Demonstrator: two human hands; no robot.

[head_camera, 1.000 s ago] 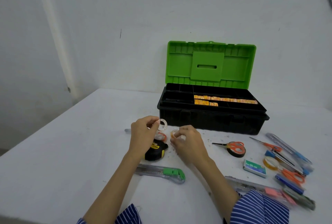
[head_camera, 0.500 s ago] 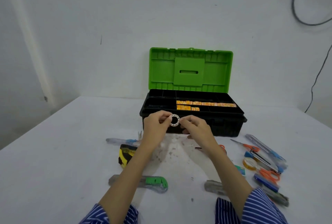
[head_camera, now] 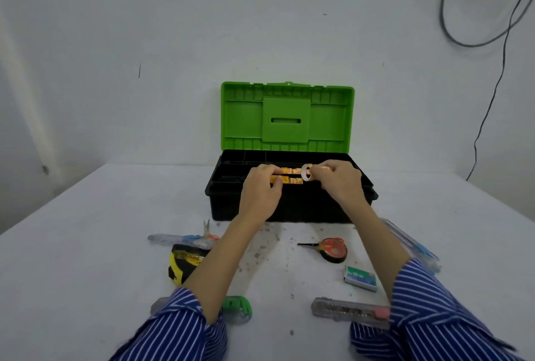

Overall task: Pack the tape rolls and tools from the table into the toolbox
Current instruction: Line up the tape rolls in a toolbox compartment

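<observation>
The black toolbox [head_camera: 289,207] stands open at the table's middle, its green lid [head_camera: 286,117] upright. Orange labels lie in its top tray. Both my hands hover over that tray. My right hand [head_camera: 340,184] pinches a small white tape roll [head_camera: 307,176] by its rim. My left hand [head_camera: 260,195] is curled just left of it, and whether it holds anything is hidden. On the table in front lie a yellow-black tape measure [head_camera: 183,262], a black tape roll [head_camera: 335,256] under orange scissors [head_camera: 330,246], and a green-tipped utility knife [head_camera: 237,305].
A pink-tipped utility knife [head_camera: 347,310] and a green staples box [head_camera: 361,278] lie at the front right. A clear blue cutter [head_camera: 411,244] lies behind my right arm. Another clear cutter [head_camera: 173,239] and small snips [head_camera: 207,229] sit at the left. Cables [head_camera: 492,42] hang on the right wall.
Both hands rose from the table and moved forward over the toolbox tray. The white roll passed from my left fingers to my right. The view shifted left and closer.
</observation>
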